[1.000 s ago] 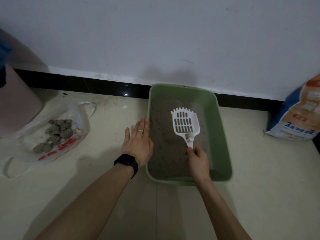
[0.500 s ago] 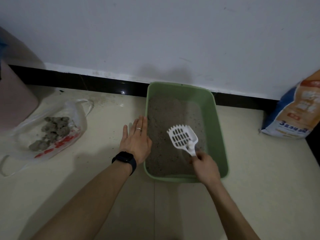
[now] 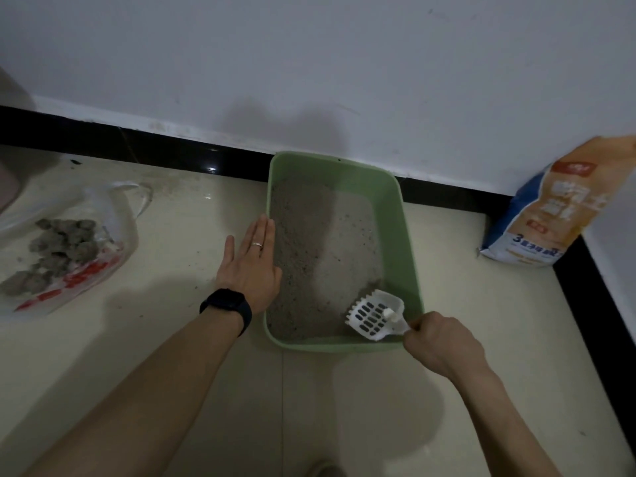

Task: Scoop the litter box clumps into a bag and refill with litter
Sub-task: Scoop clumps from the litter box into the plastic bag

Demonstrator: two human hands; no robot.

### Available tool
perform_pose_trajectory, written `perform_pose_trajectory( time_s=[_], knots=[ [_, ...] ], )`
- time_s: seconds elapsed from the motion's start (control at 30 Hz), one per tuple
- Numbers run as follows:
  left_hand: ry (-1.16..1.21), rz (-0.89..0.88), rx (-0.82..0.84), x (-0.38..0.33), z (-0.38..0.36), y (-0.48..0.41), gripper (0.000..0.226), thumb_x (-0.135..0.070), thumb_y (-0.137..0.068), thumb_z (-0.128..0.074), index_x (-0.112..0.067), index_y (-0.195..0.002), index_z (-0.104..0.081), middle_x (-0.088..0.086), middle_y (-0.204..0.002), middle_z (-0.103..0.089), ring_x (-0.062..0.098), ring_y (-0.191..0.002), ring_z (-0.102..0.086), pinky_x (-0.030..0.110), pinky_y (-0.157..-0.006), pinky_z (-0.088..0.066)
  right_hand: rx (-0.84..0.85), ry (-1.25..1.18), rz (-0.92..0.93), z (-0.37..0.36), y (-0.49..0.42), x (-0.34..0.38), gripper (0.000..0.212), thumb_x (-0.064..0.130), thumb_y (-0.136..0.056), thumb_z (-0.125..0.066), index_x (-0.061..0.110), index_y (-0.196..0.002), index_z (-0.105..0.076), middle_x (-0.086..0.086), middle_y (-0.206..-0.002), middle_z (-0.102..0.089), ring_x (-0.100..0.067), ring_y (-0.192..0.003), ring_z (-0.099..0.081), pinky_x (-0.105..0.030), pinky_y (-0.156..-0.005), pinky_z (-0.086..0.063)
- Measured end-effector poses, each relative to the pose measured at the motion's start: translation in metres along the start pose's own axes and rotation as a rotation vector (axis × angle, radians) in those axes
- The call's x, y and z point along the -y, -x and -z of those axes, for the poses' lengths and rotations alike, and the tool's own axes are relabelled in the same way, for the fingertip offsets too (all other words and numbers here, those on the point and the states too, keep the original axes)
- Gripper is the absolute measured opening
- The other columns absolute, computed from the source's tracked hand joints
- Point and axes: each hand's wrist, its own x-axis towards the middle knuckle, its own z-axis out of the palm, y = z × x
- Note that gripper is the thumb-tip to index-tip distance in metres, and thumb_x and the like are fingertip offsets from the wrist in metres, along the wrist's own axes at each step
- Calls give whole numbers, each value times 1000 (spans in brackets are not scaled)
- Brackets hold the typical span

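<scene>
A green litter box [image 3: 406, 235] with grey litter [image 3: 309, 256] sits on the floor against the wall. My right hand [image 3: 442, 342] grips the handle of a white slotted scoop [image 3: 375, 315], whose head lies low in the box's near right corner. My left hand [image 3: 251, 263] lies flat with straight fingers against the box's left rim, a ring on one finger and a black watch on the wrist. At the left lies a clear plastic bag [image 3: 86, 270] with red print, holding several grey clumps [image 3: 58, 246].
An orange and blue litter sack [image 3: 550, 218] leans in the right corner. A black skirting strip [image 3: 137, 146] runs along the white wall and down the right side. A pinkish object [image 3: 7, 184] shows at the far left edge. Litter crumbs dot the cream floor tiles.
My right hand has drawn the scoop from the middle of the box back to its near right corner, lowering the head. The left hand has stayed against the rim.
</scene>
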Motion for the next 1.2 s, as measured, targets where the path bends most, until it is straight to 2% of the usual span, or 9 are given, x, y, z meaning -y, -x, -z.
perform_pose_trajectory(
  time_s=[0.13, 0.23, 0.33, 0.43, 0.57, 0.77, 1.0, 1.13, 1.2],
  knots=[
    [9, 2, -8, 0, 0, 2, 73, -30, -100, -27, -13, -153, 20, 1, -162, 20, 14, -149, 12, 47, -121, 2, 116, 25, 79, 5, -6, 23, 19, 39, -79, -53, 23, -72, -59, -7, -83, -64, -30, -83, -63, -30, -68, -45],
    [6, 0, 0, 1, 0, 2, 72, -31, -100, -26, -13, -152, 21, 1, -161, 22, 14, -149, 13, 48, -121, 2, 87, 80, 93, 10, -17, 36, 40, 55, -78, -53, 16, -83, -56, -11, -96, -65, -30, -89, -63, -33, -77, -50],
    [16, -1, -1, 2, -2, 1, 72, -31, -100, -26, -14, -152, 21, 1, -161, 21, 14, -150, 12, 48, -121, 2, 215, 16, 151, 6, -25, 45, 60, 65, -57, -47, 12, -78, -63, -10, -84, -67, -25, -77, -63, -30, -71, -51],
    [14, 5, -3, 2, -3, 1, 73, -32, -100, -26, -14, -152, 22, 0, -161, 22, 14, -150, 12, 48, -121, 2, 274, -104, 215, -3, -25, 49, 51, 63, -63, -50, 13, -55, -52, 1, -55, -55, -17, -55, -52, -26, -52, -38],
    [9, -22, -13, 6, -4, 1, 70, -30, -100, -23, -15, -152, 20, -1, -162, 20, 13, -150, 11, 47, -121, 3, 292, -326, 199, -18, -30, 62, 37, 48, -54, -53, 12, -55, -59, 2, -52, -59, -17, -51, -54, -24, -50, -37],
    [50, -53, -64, 13, -8, 1, 68, -31, -100, -22, -17, -154, 18, -3, -163, 16, 11, -150, 10, 44, -121, 6, 305, -614, 142, -40, -45, 93, 18, 12, -79, -61, 12, -60, -61, -5, -55, -53, -18, -52, -45, -25, -50, -32],
    [108, -76, -108, 19, -23, 4, 67, -33, -97, -16, -15, -155, 13, 0, -163, 10, 12, -150, 6, 41, -122, 1, 188, -907, 114, -63, -64, 170, 24, 20, -90, -48, 12, -71, -61, -8, -65, -57, -23, -62, -52, -36, -58, -42],
    [74, -118, -98, 21, -25, -1, 68, -32, -97, -18, -13, -153, 14, 2, -163, 14, 11, -149, 10, 36, -121, 3, 97, -1109, 24, -45, -93, 219, 35, 29, -97, -47, 3, -86, -68, -17, -82, -67, -35, -76, -64, -37, -67, -48],
    [43, -111, -116, 20, -25, 0, 68, -33, -96, -17, -12, -154, 13, 3, -163, 13, 13, -150, 9, 36, -121, 3, 46, -1203, -33, -34, -101, 238, 47, 38, -100, -43, 1, -83, -66, -16, -79, -67, -32, -70, -64, -34, -63, -47]
  ],
)
